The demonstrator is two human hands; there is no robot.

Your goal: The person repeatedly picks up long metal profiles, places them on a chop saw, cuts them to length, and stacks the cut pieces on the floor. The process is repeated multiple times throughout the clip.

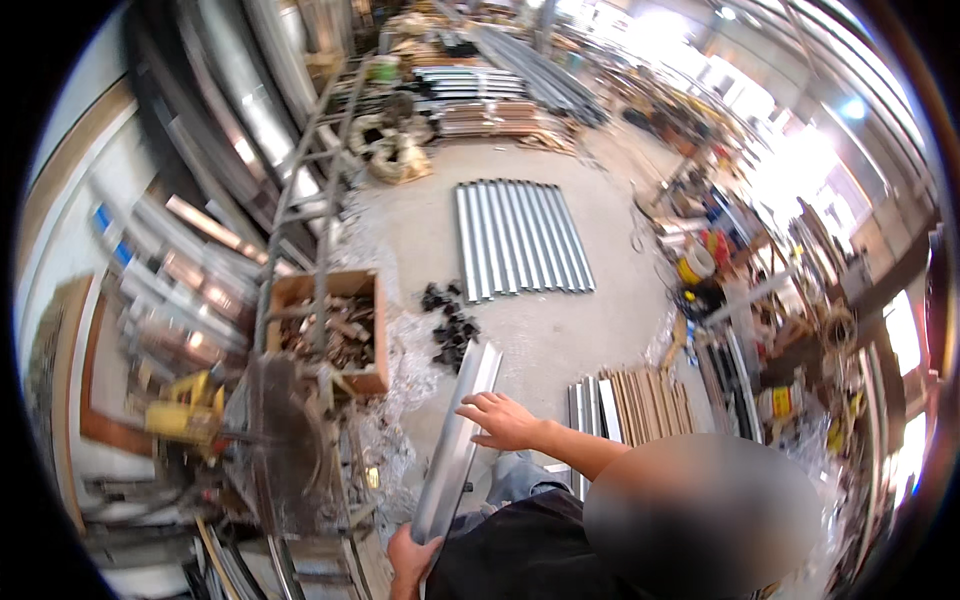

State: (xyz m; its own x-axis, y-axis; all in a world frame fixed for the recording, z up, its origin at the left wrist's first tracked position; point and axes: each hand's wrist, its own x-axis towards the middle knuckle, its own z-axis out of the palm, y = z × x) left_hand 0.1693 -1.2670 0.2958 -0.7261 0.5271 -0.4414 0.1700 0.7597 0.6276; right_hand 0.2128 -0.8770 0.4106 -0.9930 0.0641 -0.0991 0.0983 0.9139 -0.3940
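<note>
A long silver metal channel slants up in front of my body, its far end near a heap of small black parts on the floor. My left hand is closed around its lower end at the bottom of the view. Higher up, my right hand reaches across from the right with the fingers stretched out, their tips at the channel's right side. Whether the fingertips touch the metal is hard to tell. Beyond lies a row of several similar silver channels, side by side on the concrete floor.
At left stand a wooden crate of scrap pieces, a metal ladder frame and a dark round-bladed machine. Brown strips lie to my right. Stacked metal bars fill the back; buckets and clutter line the right side.
</note>
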